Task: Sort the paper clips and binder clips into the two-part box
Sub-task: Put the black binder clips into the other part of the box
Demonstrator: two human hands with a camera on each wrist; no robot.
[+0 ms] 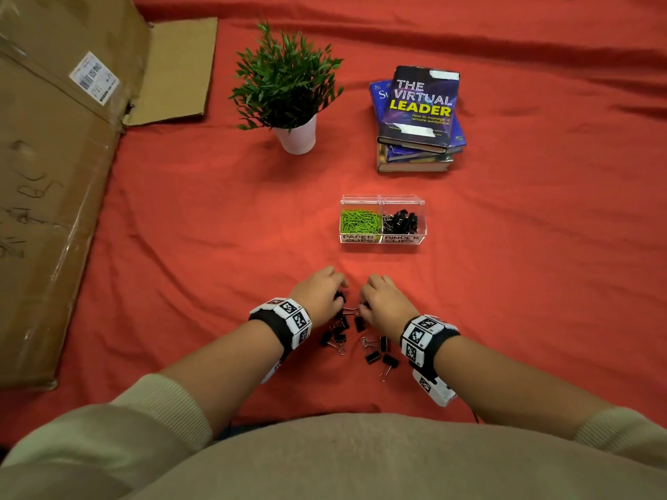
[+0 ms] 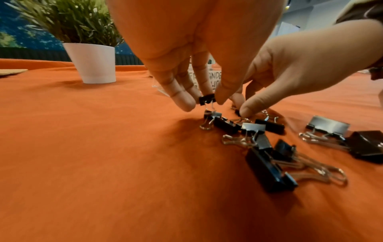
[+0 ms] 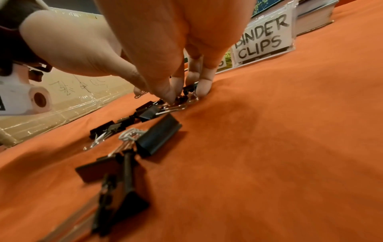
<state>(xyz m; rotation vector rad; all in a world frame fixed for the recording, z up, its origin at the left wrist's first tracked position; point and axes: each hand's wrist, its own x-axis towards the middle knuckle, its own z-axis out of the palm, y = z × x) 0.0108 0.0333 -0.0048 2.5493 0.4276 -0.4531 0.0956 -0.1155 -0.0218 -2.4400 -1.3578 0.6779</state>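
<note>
While palms face down, left hand (image 2: 186, 54) pinches binder clip (image 2: 206, 99); right hand (image 3: 165, 41) pinches another clip (image 3: 189, 89).

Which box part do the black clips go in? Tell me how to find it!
Find the stack of books on the red cloth. Just in front of it, nearer the hands, sits a small clear box with two halves. You want the right half: it holds black clips and its label reads BINDER CLIPS, while the left half is full of green paper clips.
</note>
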